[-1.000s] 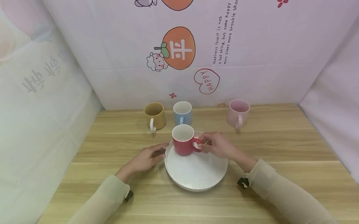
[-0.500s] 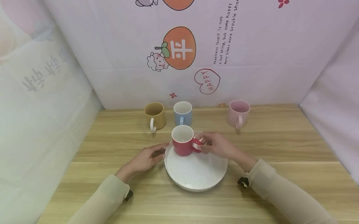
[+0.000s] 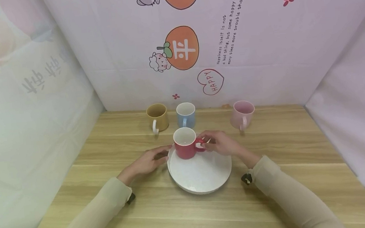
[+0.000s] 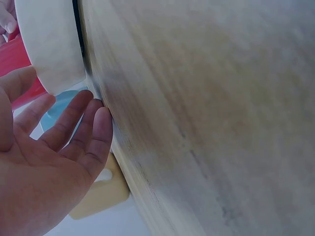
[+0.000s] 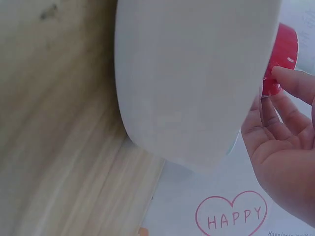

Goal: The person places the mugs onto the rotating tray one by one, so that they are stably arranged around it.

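Red mug [image 3: 185, 149] – white dish [image 3: 202, 175]

The left hand [image 4: 49, 164] fills the lower left of the view, palm showing, fingers apart and gently bent. Thumb and forefinger reach the edge of a white dish [image 4: 51, 44]; contact is hard to judge. Beyond the dish shows a red mug [image 4: 15, 56], with part of the right hand [image 4: 6, 22] in the upper corner. A pale blue mug [image 4: 61, 102] peeks between the fingers; a yellow mug [image 4: 108, 191] sits partly behind the hand. The wood-grained bench [image 4: 211, 113] takes up the right side.
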Demonstrator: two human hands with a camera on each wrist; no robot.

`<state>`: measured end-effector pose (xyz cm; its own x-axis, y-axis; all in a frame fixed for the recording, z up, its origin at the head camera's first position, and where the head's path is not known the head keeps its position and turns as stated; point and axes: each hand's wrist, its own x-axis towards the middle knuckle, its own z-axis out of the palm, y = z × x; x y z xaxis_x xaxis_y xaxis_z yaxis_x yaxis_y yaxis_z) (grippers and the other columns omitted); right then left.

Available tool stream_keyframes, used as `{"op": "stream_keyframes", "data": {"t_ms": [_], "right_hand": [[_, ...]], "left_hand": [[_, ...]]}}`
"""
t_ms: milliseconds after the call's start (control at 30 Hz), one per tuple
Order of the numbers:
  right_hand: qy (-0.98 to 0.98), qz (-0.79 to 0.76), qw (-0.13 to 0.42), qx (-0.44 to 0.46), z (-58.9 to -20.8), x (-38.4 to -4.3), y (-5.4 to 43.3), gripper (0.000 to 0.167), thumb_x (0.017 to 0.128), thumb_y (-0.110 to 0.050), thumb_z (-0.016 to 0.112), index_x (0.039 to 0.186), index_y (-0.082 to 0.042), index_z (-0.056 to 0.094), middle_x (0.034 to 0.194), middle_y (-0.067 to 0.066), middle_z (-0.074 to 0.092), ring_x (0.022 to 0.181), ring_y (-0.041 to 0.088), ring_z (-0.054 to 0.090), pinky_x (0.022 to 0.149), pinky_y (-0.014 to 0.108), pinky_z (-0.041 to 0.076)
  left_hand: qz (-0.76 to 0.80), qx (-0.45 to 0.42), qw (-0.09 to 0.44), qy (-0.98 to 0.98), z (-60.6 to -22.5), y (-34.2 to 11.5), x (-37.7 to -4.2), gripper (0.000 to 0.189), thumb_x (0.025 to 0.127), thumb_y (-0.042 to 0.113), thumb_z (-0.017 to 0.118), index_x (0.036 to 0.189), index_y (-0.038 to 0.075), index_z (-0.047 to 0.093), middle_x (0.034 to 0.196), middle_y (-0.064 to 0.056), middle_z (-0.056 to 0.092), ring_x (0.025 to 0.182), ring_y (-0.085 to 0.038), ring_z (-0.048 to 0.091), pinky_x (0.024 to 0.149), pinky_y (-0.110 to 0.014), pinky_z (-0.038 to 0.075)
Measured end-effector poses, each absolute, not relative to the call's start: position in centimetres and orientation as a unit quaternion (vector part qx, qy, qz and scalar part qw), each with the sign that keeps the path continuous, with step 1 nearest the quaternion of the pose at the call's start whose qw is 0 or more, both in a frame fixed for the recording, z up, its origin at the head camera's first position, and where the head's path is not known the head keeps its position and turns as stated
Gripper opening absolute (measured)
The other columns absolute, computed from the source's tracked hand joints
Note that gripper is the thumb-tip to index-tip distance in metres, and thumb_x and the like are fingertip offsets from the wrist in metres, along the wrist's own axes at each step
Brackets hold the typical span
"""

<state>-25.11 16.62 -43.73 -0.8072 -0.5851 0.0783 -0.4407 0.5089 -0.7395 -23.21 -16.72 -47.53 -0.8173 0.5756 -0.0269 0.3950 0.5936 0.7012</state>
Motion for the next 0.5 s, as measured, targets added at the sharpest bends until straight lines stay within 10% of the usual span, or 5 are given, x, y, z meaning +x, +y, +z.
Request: {"op": "stream_keyframes", "data": {"t_ms": [500], "right_hand": [[0.864,-0.403,0.115,-0.279,-43.70,-26.26,16.71,0.028,0.095,-0.009,0.062,0.122,-0.014,0.067,0.108,0.010,0.073,0.082,0.015,0.069,0.072,0.027,0.060]], "left_hand": [[0.355,0.275,0.118,0.886,-47.66,-16.72,-23.19,0.049,0.102,0.024,0.058,0.150,0.021,0.046,0.143,-0.007,0.059,0.131,-0.025,0.058,0.115,-0.047,0.042]]}}
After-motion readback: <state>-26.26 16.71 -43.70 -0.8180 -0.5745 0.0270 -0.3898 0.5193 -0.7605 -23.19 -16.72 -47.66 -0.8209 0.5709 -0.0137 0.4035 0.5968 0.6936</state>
